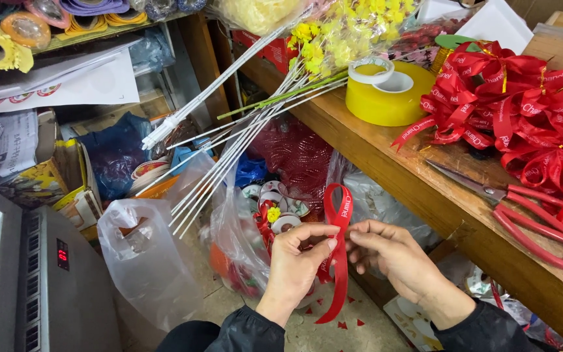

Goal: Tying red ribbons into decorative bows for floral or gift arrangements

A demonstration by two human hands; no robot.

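Red ribbon (340, 261) looped, pinched by both hands' fingers (324, 242), below wooden bench (373, 150) with scissors (529, 221), bows (529, 111).

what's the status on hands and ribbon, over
Left hand and right hand both pinching red ribbon, looped on top. Red scissors on wooden table. Nothing blocking.

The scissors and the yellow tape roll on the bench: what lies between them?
In the head view, a heap of red ribbon bows fills most of the stretch between the red-handled scissors and the yellow tape roll; bare wooden bench shows beside it.
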